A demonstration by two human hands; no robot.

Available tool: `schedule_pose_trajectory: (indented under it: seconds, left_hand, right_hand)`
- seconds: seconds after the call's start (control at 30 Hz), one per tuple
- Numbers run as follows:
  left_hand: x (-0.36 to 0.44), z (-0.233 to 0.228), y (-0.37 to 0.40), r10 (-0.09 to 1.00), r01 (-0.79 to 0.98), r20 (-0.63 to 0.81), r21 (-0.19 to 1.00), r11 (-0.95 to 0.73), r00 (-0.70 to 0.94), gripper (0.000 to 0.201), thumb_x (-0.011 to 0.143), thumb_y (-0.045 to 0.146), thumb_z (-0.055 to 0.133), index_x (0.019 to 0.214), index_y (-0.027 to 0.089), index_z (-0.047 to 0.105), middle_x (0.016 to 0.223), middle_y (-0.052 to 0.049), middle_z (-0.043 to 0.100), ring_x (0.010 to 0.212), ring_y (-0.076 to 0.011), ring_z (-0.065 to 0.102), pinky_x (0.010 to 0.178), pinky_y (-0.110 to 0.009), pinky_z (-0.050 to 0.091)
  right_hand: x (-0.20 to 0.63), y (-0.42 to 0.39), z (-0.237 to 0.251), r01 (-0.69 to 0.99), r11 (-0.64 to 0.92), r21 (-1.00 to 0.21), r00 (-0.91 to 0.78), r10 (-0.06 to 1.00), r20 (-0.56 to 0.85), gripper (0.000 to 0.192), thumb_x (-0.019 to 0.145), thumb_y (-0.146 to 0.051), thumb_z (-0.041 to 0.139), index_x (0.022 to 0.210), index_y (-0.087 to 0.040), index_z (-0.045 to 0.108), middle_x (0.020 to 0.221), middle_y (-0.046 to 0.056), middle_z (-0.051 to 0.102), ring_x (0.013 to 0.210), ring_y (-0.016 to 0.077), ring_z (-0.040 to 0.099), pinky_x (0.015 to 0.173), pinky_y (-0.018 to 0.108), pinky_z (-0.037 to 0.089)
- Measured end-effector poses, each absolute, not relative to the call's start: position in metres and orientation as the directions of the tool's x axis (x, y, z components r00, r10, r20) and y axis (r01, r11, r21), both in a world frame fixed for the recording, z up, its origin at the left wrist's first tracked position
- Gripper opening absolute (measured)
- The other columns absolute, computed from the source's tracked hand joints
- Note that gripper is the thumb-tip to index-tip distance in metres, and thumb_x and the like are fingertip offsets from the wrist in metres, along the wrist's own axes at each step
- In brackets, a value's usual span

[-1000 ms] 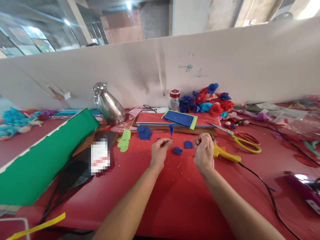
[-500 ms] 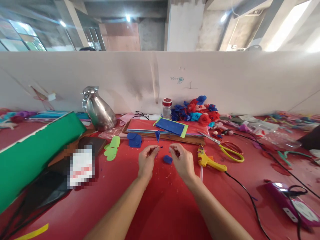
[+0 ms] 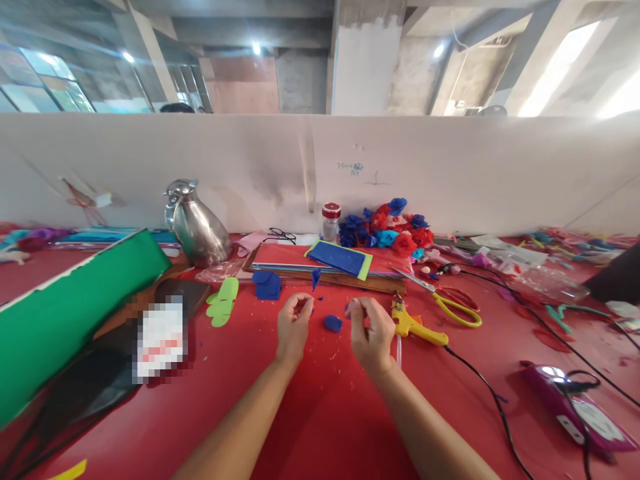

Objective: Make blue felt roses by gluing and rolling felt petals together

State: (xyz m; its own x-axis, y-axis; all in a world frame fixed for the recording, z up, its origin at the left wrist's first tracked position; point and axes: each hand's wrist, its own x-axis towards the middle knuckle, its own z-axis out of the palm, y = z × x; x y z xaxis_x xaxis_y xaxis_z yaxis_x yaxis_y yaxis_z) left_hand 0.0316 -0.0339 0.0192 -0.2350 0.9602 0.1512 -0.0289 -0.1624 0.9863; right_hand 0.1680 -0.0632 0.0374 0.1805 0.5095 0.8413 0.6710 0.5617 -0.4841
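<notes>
My left hand (image 3: pixel 293 330) is closed in a pinch above the red table; a speck of blue shows by its fingertips, too small to name. To its right, my right hand (image 3: pixel 374 333) pinches thumb and finger together, with a tiny bluish bit at the tips that I cannot make out. Between the hands on the table lies a rounded blue paper piece (image 3: pixel 333 323). Just beyond them stands a small pointed blue paper scrap (image 3: pixel 316 279). Left of these are a stack of blue cut pieces (image 3: pixel 267 286) and light green rounded cutouts (image 3: pixel 223 302).
A yellow glue gun (image 3: pixel 417 327) with a black cord and yellow-and-red scissors (image 3: pixel 457 310) lie right. Behind are paper sheets (image 3: pixel 340 259), a jar (image 3: pixel 331 223), paper flowers (image 3: pixel 385 228) and a metal jug (image 3: pixel 197 227). A green board (image 3: pixel 85 303) leans left; a purple device (image 3: pixel 570 403) sits right.
My right hand has shifted right, widening the gap from my left hand, which stays pinched in nearly the same place. The camera view has tilted slightly.
</notes>
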Motion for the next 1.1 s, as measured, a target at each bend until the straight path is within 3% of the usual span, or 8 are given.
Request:
schedule_pose_trajectory:
  seconds: [0.07,0.13,0.2,0.33,0.43,0.57,0.73,1.1]
  left_hand:
    - [0.032,0.019,-0.034,0.955,-0.049,0.162,0.983,-0.179,-0.247,0.020,0.075,0.039,0.062,0.078,0.019,0.061,0.072,0.000,0.058,0.069,-0.0136,0.053,0.066,-0.024,0.042]
    - [0.031,0.018,-0.033,0.954,-0.083,0.176,0.976,-0.201,-0.241,0.022,0.076,0.040,0.061,0.077,0.019,0.059,0.071,0.001,0.056,0.067,-0.0128,0.052,0.066,-0.024,0.042]
    - [0.031,0.016,-0.031,0.953,-0.112,0.187,0.969,-0.218,-0.240,0.024,0.076,0.042,0.061,0.077,0.019,0.057,0.069,0.002,0.053,0.065,-0.0120,0.050,0.065,-0.024,0.041]
    - [0.031,0.014,-0.030,0.952,-0.111,0.187,0.970,-0.218,-0.241,0.023,0.078,0.042,0.060,0.078,0.019,0.055,0.065,0.003,0.050,0.060,-0.0111,0.047,0.062,-0.023,0.039]
    - [0.031,0.014,-0.030,0.948,-0.081,0.182,0.974,-0.210,-0.262,0.021,0.079,0.040,0.060,0.077,0.020,0.053,0.060,0.004,0.046,0.055,-0.0108,0.044,0.057,-0.023,0.036]
    - [0.031,0.015,-0.028,0.943,-0.090,0.157,0.977,-0.191,-0.293,0.017,0.078,0.035,0.058,0.075,0.020,0.052,0.056,0.005,0.042,0.052,-0.0102,0.041,0.055,-0.023,0.034]
    - [0.030,0.016,-0.027,0.949,-0.142,0.095,0.980,-0.143,-0.301,0.012,0.077,0.028,0.057,0.072,0.019,0.051,0.057,0.005,0.043,0.053,-0.0096,0.040,0.056,-0.023,0.033]
    - [0.033,0.017,-0.027,0.973,-0.310,0.045,0.944,-0.116,-0.225,0.016,0.068,0.029,0.066,0.069,0.017,0.056,0.059,0.004,0.048,0.053,-0.0077,0.041,0.055,-0.022,0.033]
  right_hand:
    - [0.168,-0.061,0.039,0.703,0.589,-0.399,0.140,0.436,0.889,0.022,0.090,-0.013,0.044,0.107,-0.019,0.056,0.093,0.008,0.069,0.086,0.0182,0.064,0.078,0.032,0.048]
    - [0.168,-0.057,0.038,0.768,0.536,-0.349,0.092,0.447,0.890,0.045,0.089,-0.015,0.044,0.134,-0.018,0.039,0.124,0.016,0.059,0.116,0.0243,0.055,0.093,0.043,0.044]
    - [0.169,-0.052,0.036,0.821,0.449,-0.352,0.095,0.501,0.860,0.058,0.089,-0.020,0.046,0.143,-0.016,0.026,0.137,0.019,0.048,0.129,0.0280,0.043,0.099,0.050,0.039]
    - [0.174,-0.050,0.035,0.902,0.243,-0.358,0.078,0.723,0.687,0.040,0.088,-0.019,0.045,0.127,-0.016,0.048,0.123,0.015,0.060,0.116,0.0284,0.051,0.094,0.045,0.040]
    - [0.183,-0.049,0.038,0.964,0.077,-0.255,0.014,0.942,0.335,0.029,0.084,-0.012,0.045,0.106,-0.016,0.063,0.106,0.012,0.067,0.101,0.0261,0.058,0.085,0.037,0.043]
    - [0.194,-0.043,0.039,0.980,-0.034,-0.195,0.041,0.999,0.035,0.024,0.082,-0.013,0.048,0.097,-0.015,0.067,0.104,0.012,0.068,0.100,0.0235,0.061,0.077,0.030,0.044]
    - [0.197,-0.037,0.036,0.979,-0.053,-0.198,0.046,0.998,-0.036,0.022,0.083,-0.018,0.050,0.094,-0.015,0.069,0.105,0.012,0.068,0.096,0.0231,0.064,0.073,0.028,0.044]
    - [0.192,-0.042,0.033,0.985,-0.040,-0.165,0.043,0.999,0.009,0.024,0.083,-0.013,0.046,0.086,-0.015,0.070,0.099,0.013,0.068,0.091,0.0216,0.064,0.069,0.027,0.045]
